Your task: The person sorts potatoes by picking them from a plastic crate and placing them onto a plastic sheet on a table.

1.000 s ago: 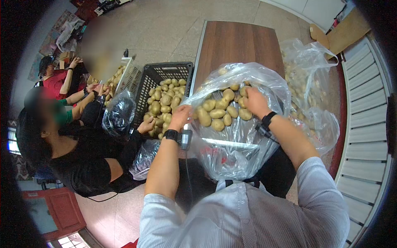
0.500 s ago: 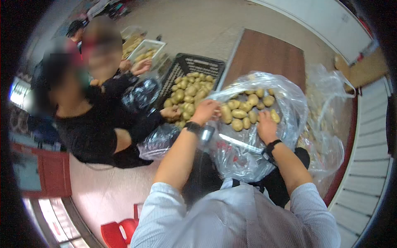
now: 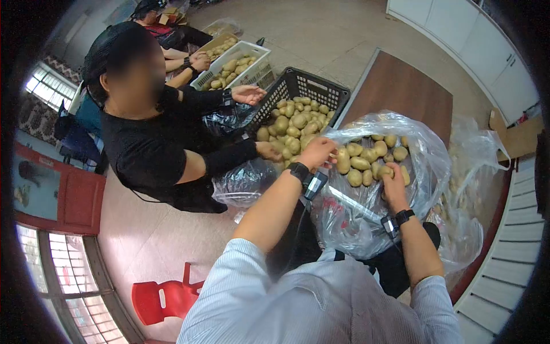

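A clear plastic bag [image 3: 421,140] lies spread open in front of me, with several potatoes [image 3: 360,163] inside. At the bag's left edge, my left hand [image 3: 318,153] has its fingers curled on the plastic. Inside the bag, my right hand [image 3: 395,188] is closed around a potato [image 3: 385,172]; part of it is covered by the fingers. To the left of the bag, a black crate [image 3: 323,86] holds a heap of potatoes [image 3: 298,123].
A co-worker in black [image 3: 146,143] sits left of the crate, both hands near it. Behind are a white crate [image 3: 260,54] of potatoes and other people. A brown board [image 3: 401,92] lies beyond the bag, filled bags [image 3: 464,189] stand right, and a red chair [image 3: 166,301] is lower left.
My view has shifted, so the scene sits farther right. The fingers of my right hand have closed around a potato. The co-worker's farther hand has opened over the crate's edge.
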The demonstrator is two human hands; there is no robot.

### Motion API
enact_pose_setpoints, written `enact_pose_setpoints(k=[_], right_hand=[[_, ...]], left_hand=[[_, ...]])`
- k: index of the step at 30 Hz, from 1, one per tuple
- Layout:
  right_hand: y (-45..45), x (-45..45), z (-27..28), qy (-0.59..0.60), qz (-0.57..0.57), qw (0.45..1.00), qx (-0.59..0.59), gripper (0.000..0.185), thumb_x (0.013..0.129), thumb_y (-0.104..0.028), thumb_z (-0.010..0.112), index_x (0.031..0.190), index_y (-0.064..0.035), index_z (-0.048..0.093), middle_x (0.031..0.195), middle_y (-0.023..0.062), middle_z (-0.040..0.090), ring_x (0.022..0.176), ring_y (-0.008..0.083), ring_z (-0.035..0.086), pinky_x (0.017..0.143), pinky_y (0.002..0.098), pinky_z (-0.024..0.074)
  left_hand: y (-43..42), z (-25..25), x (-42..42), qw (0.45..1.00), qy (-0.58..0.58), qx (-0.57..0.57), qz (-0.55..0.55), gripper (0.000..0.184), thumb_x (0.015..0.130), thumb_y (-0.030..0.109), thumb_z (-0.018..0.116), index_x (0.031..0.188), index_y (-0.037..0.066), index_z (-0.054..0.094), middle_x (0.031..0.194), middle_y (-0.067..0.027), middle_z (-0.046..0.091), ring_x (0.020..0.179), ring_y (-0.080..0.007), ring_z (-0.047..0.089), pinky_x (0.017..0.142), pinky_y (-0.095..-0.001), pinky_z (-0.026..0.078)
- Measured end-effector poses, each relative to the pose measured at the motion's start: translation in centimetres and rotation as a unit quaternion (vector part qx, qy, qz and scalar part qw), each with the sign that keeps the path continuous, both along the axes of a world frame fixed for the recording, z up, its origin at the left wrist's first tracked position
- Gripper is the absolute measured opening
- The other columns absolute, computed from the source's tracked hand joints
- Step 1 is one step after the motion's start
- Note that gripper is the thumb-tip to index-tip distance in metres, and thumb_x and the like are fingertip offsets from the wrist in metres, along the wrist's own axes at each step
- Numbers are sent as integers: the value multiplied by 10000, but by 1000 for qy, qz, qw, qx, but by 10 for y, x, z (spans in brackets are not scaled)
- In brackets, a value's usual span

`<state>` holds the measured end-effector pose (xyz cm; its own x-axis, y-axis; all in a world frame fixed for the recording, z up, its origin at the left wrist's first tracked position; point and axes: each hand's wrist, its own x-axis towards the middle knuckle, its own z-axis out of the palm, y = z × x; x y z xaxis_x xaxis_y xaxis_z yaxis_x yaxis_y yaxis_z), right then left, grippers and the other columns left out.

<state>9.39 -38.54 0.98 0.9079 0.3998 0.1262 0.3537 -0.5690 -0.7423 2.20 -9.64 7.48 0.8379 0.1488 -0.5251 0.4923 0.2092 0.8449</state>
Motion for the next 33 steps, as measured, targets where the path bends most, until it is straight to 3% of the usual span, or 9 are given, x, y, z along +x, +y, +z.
enact_pose_setpoints(k=[1,2,8,14,18,24,28,31,33], right_hand=[[6,-4,1,182,-37,975,126,370,822,-99,508,1186,-41,476,1062,164,579,845,298,605,719,362,487],[14,-12,3,351,-74,900,248,371,849,-115,497,1210,-42,463,1066,156,587,774,260,626,651,332,504],[48,-44,45,498,3,752,432,385,898,-153,510,1254,-49,408,1016,125,595,674,203,615,582,290,506],[64,-49,56,537,60,705,459,316,930,-226,536,1187,-62,452,977,108,600,702,204,621,605,277,501],[68,-53,68,519,82,726,442,283,942,-251,528,1134,-43,516,970,76,604,712,155,606,590,249,476],[68,-55,62,479,25,812,333,328,946,-277,522,1166,-34,532,964,47,598,716,113,578,595,230,452],[61,-60,53,441,1,844,305,295,939,-273,545,1136,-53,544,932,23,604,727,106,570,576,217,446],[46,-53,12,356,-8,907,223,347,914,-296,559,1125,-21,558,967,75,604,713,184,592,602,294,467],[31,-48,-5,166,-42,984,50,358,835,-251,620,1102,-19,569,1005,137,606,817,294,599,739,375,471]], left_hand=[[-1,3,1,1000,10,1,-9,296,914,277,536,1088,38,542,956,-72,606,710,-167,633,576,-308,513],[-2,2,-2,1000,18,1,-20,310,914,285,547,1107,43,538,985,-79,604,747,-179,642,605,-313,511],[-11,0,0,995,33,-33,-90,411,915,341,567,1189,50,475,1097,-114,588,851,-251,646,673,-361,539],[-19,-3,1,987,36,-105,-118,482,910,350,577,1234,19,444,1171,-147,537,830,-268,618,645,-379,565],[-29,5,-1,975,16,-116,-188,461,894,333,612,1207,24,473,972,-104,587,734,-223,619,577,-338,557],[-27,7,1,971,44,-29,-233,434,876,332,647,1160,38,500,941,-89,612,637,-164,605,518,-286,521],[-23,4,0,977,35,-66,-201,433,882,327,639,1170,40,492,940,-99,611,621,-173,603,537,-298,534],[-15,0,1,986,14,-107,-126,418,893,324,622,1170,39,493,956,-104,606,661,-183,611,576,-314,554],[-7,-2,2,990,2,-127,-54,388,910,318,594,1160,36,500,987,-111,600,739,-204,626,623,-335,569]])
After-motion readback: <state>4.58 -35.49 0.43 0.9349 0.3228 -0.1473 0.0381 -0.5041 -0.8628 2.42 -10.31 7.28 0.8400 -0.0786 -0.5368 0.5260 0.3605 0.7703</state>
